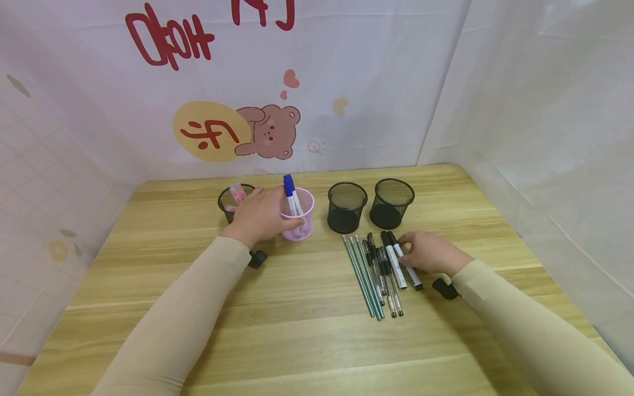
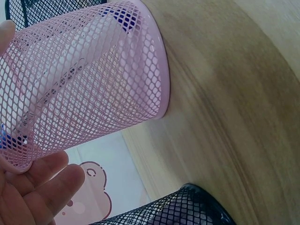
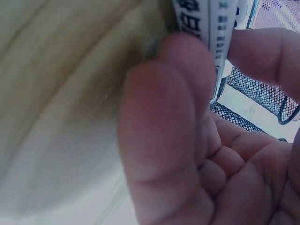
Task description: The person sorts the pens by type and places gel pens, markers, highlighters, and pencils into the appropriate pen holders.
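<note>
My left hand [image 1: 262,214] holds a pink mesh pen cup [image 2: 93,89], thumb on the near side and fingers at its far rim. Two blue-capped white markers [image 1: 293,202] stand inside, leaning left. At the right, my right hand [image 1: 433,253] pinches a black-capped white marker [image 3: 211,28] between thumb and fingers. That marker overlaps the wood table, at the right end of a row. Beside it lie another white marker [image 1: 395,267], several black-capped clear gel pens [image 1: 388,275] and several green striped pencils [image 1: 364,278].
Two black mesh cups [image 1: 345,220] [image 1: 388,215] stand right of the pink one. Behind my left hand, a third black mesh cup [image 1: 225,199] contains pink and clear items [image 1: 236,192]. A printed cloth [image 1: 371,82] hangs behind the table [image 1: 297,341].
</note>
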Tool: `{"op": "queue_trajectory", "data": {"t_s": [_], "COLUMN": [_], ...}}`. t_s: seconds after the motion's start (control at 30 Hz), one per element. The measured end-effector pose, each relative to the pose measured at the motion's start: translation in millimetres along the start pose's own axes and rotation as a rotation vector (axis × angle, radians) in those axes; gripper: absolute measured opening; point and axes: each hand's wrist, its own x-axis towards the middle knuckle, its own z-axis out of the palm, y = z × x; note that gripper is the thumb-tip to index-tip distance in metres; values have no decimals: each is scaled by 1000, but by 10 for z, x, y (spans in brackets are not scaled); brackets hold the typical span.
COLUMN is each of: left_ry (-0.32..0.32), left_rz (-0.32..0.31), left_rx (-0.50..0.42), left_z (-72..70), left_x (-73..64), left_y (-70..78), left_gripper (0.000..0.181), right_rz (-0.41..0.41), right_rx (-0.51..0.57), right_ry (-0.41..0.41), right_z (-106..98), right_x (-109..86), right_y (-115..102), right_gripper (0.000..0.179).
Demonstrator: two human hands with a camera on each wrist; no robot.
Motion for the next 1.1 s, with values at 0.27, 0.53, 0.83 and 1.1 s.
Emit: {"op": "queue_trajectory", "data": {"t_s": [0.27,0.53,0.83,1.1], "left_ry": [-1,8,10,11], "left_rz": [0,2,3,0], "left_rx": [-8,-10,-2,-7], "left_z": [6,5,-10,7], "left_x": [1,0,-4,9], "left_y": [8,1,13,6], "left_gripper": [81,81,80,80], "right_rz": [1,-12,-31,-69], "right_rx": [38,79,117,132], "right_ry": [8,3,11,45], "right_z": [18,9,-12,-5], "right_x": [-14,-28,-37,-22], "right_y": [2,-5,10,27], "right_gripper": [56,56,60,60]}}
